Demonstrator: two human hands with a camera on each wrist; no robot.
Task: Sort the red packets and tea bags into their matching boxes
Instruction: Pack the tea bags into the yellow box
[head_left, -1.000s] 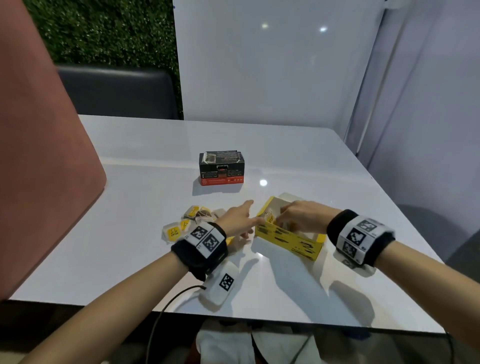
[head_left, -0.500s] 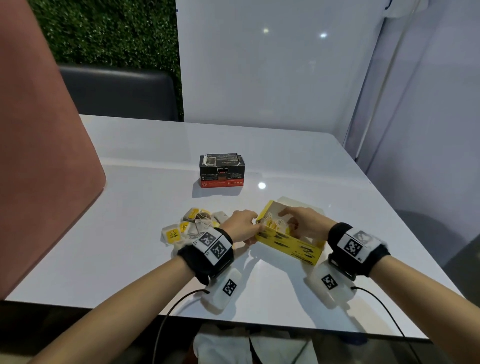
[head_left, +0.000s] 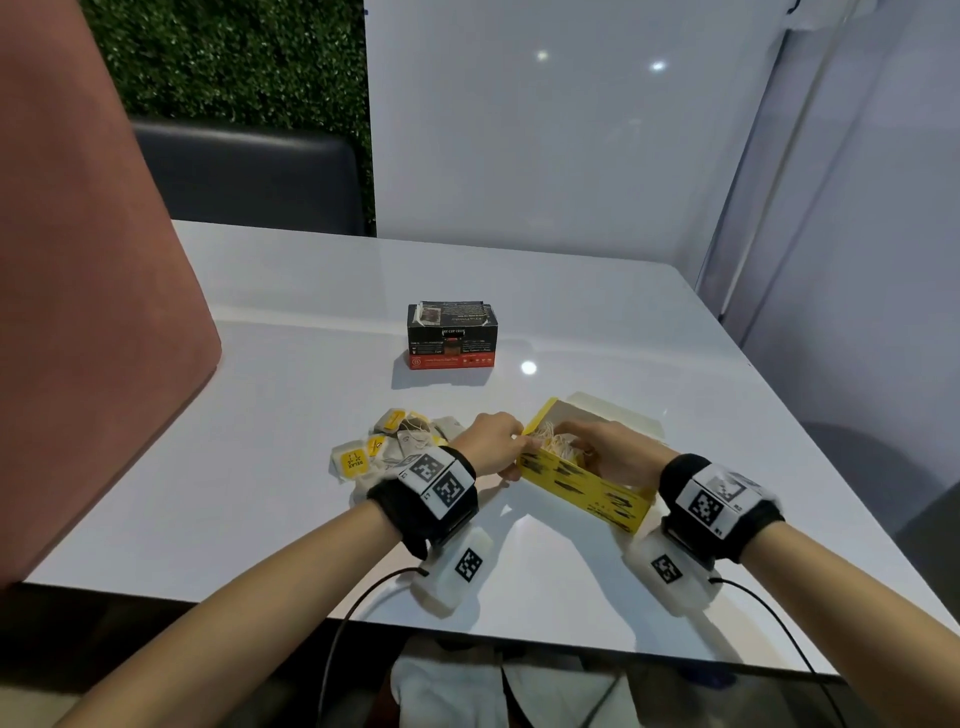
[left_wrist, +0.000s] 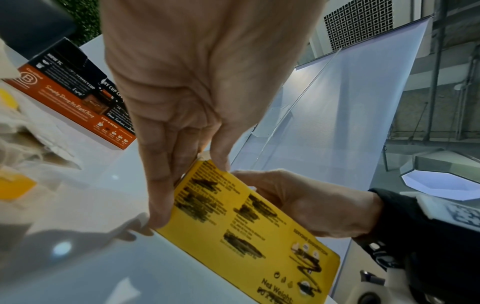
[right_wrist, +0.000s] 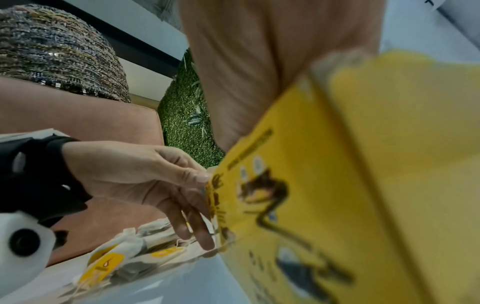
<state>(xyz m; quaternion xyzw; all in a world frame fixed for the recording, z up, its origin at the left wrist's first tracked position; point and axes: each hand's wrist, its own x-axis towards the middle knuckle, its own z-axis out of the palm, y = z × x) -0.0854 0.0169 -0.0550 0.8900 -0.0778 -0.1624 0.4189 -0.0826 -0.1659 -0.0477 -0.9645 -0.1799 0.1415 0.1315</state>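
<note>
An open yellow tea box (head_left: 587, 486) lies near the table's front edge, with tea bags (head_left: 556, 447) and their strings showing inside. My left hand (head_left: 511, 454) pinches the box's left end, thumb on the printed front wall (left_wrist: 246, 222) and fingers (left_wrist: 161, 205) down its end. My right hand (head_left: 597, 449) reaches down into the box from the right, and its fingertips are hidden among the bags. A pile of loose tea bags (head_left: 395, 441) with yellow tags lies just left of the left hand. A black and red box (head_left: 451, 338) stands farther back.
The white table (head_left: 260, 519) ends close to my body, with wrist cables hanging over its front edge. A pink chair back (head_left: 78, 312) rises at the left. A white panel (head_left: 545, 156) stands behind the table.
My left hand has curled round the yellow box's left end. My right hand has sunk lower into the box, and its wrist has dropped toward the table.
</note>
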